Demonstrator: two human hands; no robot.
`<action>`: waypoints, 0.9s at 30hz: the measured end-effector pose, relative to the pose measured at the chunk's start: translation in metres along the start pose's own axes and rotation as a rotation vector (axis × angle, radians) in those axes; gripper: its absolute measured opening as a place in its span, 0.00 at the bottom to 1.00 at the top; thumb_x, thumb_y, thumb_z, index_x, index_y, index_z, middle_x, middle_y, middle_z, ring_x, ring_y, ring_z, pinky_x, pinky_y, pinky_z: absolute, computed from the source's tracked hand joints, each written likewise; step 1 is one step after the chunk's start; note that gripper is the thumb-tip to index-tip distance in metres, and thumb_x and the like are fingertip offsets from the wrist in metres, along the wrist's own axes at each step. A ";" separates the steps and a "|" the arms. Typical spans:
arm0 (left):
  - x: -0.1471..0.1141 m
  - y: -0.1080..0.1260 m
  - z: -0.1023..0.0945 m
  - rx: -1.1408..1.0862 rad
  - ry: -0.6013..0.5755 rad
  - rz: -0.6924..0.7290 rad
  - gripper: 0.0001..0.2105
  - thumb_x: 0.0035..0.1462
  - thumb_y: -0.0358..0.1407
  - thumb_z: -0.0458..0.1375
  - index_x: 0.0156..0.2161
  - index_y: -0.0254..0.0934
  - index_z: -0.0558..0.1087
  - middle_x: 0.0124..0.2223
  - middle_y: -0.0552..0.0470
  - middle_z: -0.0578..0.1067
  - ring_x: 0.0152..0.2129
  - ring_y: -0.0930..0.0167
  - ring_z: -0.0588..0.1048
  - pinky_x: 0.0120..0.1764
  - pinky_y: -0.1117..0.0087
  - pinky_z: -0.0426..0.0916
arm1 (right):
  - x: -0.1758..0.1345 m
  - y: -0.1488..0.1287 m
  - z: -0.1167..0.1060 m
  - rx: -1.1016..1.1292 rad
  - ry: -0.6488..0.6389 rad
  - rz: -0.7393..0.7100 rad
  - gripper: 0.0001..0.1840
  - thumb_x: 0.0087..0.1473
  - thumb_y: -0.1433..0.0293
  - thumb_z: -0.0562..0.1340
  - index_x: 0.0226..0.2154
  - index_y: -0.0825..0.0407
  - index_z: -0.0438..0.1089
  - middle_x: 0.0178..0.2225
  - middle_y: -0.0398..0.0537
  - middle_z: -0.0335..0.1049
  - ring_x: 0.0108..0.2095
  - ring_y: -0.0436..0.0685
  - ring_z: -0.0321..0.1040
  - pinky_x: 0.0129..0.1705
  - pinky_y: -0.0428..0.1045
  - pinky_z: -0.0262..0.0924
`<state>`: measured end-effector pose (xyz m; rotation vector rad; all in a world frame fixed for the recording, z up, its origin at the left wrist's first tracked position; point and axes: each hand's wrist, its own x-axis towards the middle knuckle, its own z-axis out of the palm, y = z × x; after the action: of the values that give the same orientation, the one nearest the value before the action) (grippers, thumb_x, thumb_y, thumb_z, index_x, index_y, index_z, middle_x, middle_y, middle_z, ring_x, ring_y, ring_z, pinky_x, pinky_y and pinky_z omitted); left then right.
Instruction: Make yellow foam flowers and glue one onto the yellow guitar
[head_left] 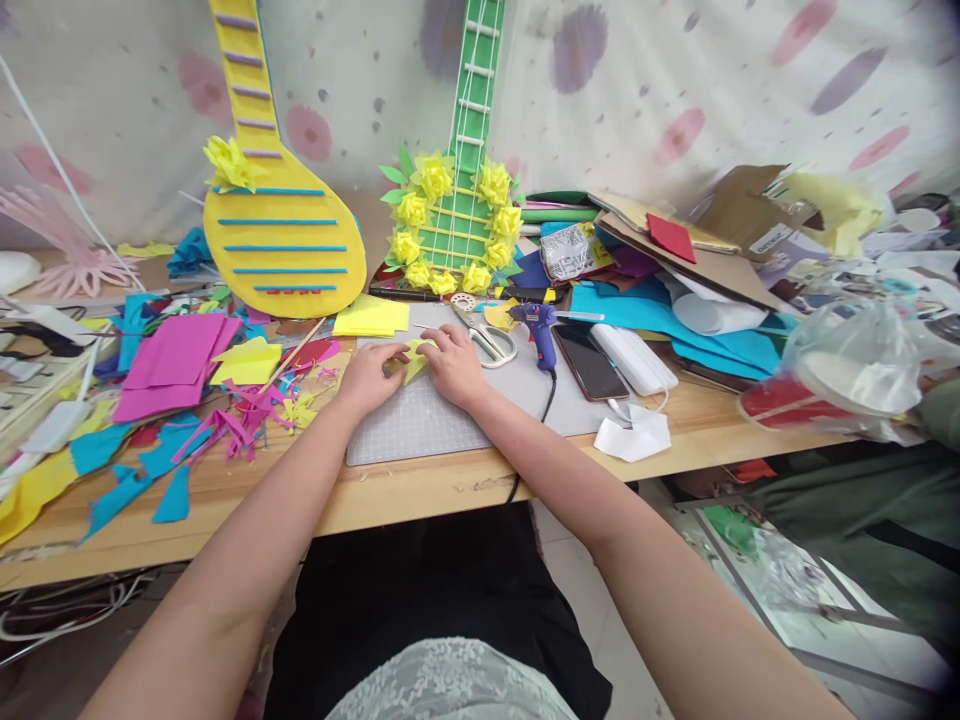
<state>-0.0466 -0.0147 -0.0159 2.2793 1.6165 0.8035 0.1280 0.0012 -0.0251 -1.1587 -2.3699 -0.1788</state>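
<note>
A small piece of yellow crepe paper (415, 364) lies between my two hands over the grey cutting mat (420, 430). My left hand (367, 378) pinches its left edge with thumb and fingertips. From the right, my right hand (456, 368) presses its fingers onto the same piece. Just behind that hand are scissors (495, 348) with pale handles. Beside them stands a blue glue gun (541, 335), its cord running off the front edge. A stack of yellow paper squares (372, 316) sits behind my left hand.
Behind the mat lean a yellow paper-covered lute shape (289, 225) and a green one (469, 215) ringed with yellow flowers. Magenta sheets (176, 365) and scraps crowd the left. To the right are a phone (590, 362), a white power bank (634, 358) and a bagged cup (795, 400).
</note>
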 end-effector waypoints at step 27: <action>0.000 0.007 -0.002 0.006 0.035 -0.105 0.22 0.50 0.32 0.55 0.53 0.38 0.68 0.37 0.54 0.79 0.45 0.63 0.68 0.48 0.65 0.62 | 0.003 0.001 0.001 0.361 -0.109 0.303 0.06 0.54 0.71 0.58 0.36 0.53 0.68 0.32 0.47 0.72 0.41 0.56 0.61 0.45 0.50 0.54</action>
<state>-0.0419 -0.0177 -0.0113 2.1748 1.7399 0.8182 0.1267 0.0045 -0.0246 -1.3482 -2.1596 0.4061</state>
